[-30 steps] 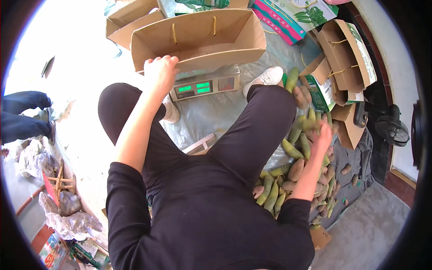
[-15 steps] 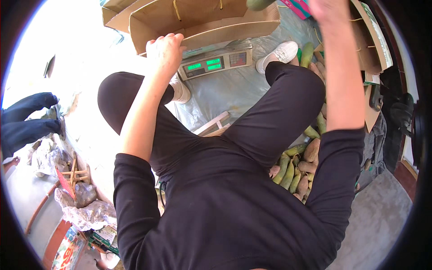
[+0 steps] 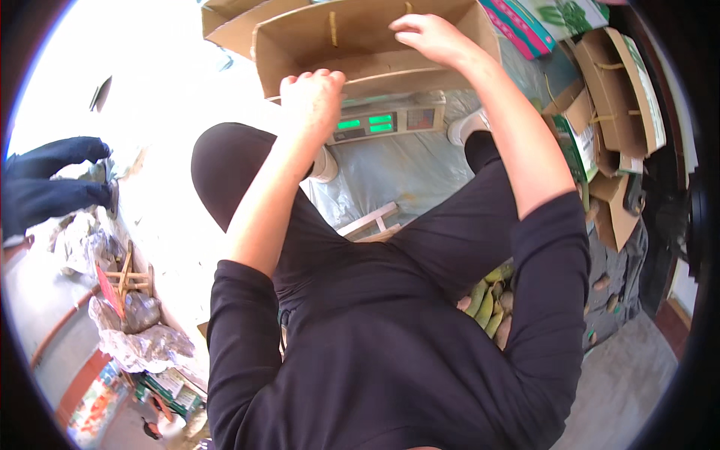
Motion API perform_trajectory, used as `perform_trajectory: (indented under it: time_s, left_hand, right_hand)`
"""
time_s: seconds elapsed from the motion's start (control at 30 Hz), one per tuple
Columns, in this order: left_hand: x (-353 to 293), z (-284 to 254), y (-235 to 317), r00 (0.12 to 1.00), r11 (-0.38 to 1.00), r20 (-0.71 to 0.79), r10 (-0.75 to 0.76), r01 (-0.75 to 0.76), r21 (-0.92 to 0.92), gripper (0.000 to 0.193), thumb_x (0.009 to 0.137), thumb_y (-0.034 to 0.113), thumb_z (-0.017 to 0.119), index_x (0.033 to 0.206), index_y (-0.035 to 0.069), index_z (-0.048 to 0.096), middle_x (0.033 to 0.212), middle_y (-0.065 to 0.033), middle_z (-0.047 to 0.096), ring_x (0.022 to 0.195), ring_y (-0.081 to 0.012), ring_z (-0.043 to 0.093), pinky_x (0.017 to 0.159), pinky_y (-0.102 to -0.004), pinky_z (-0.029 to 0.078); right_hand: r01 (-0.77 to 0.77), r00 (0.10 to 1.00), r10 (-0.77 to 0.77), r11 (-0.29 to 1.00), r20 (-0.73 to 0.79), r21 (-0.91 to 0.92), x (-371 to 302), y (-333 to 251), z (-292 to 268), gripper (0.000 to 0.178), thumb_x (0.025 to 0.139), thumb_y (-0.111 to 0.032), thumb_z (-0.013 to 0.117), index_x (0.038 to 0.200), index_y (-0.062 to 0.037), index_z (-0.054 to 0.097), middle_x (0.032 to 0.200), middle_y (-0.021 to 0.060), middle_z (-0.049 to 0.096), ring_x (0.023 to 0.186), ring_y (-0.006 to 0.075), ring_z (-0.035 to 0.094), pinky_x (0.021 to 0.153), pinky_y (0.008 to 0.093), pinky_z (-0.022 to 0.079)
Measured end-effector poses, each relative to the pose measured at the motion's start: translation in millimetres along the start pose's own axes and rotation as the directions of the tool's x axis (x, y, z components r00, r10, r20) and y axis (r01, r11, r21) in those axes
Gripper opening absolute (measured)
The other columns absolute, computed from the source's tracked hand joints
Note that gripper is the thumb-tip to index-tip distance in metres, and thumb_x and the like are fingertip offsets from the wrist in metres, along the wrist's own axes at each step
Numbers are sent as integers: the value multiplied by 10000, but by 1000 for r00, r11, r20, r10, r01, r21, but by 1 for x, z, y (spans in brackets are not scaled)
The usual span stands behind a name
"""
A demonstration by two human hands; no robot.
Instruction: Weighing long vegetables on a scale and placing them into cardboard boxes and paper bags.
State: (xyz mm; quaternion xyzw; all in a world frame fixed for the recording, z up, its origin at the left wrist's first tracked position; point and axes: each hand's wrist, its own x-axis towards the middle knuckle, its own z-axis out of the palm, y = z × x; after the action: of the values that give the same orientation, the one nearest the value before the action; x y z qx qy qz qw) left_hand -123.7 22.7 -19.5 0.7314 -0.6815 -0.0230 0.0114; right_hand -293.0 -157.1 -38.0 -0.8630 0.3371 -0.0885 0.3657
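Note:
A brown cardboard box (image 3: pixel 360 56) with yellow cord handles rests with its open top up on a digital scale (image 3: pixel 386 124) that has green lit displays. My left hand (image 3: pixel 311 101) has its fingers curled over the near rim of this box, at its left end. Over the right part of the opening is my right hand (image 3: pixel 435 37), fingers stretched out to the left and holding nothing that I can see. What lies at the bottom of the box is hidden.
Green and brownish long vegetables (image 3: pixel 487 304) lie beside my right leg. More cardboard boxes (image 3: pixel 619 90) stand at the right. A wooden stool part (image 3: pixel 371 221) shows between my legs. Plastic bags (image 3: pixel 142 337) lie at the left, near another person's dark-trousered legs (image 3: pixel 56 184).
My right hand has come from the far right to over the box. The green vegetable seen at the top edge is out of sight. My left hand stays on the rim.

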Motion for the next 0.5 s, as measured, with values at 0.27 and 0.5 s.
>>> perform_trajectory:
  time_s: [0.27, 0.5]
  left_hand:
    - [-29, -48, -12, 984, 900, -177, 8, -84, -429, 458, 757, 171, 648, 1196, 117, 530, 1065, -105, 570, 1050, -292, 516, 910, -390, 397]
    - [-126, -98, -99, 758, 606, -298, -580, 158, -779, 238, 822, 130, 603, 1040, 40, 635, 985, -108, 650, 941, -203, 604, 861, -313, 442]
  right_hand:
    - [-104, 977, 133, 979, 166, -173, -66, -26, -17, 375, 801, -292, 589, 1117, -90, 584, 1096, 114, 615, 1034, 253, 570, 891, 380, 411]
    - [-109, 989, 141, 910, 51, -399, -73, -27, -5, 284, 820, -319, 515, 1056, -199, 618, 1030, 58, 637, 1026, 270, 558, 858, 453, 379]
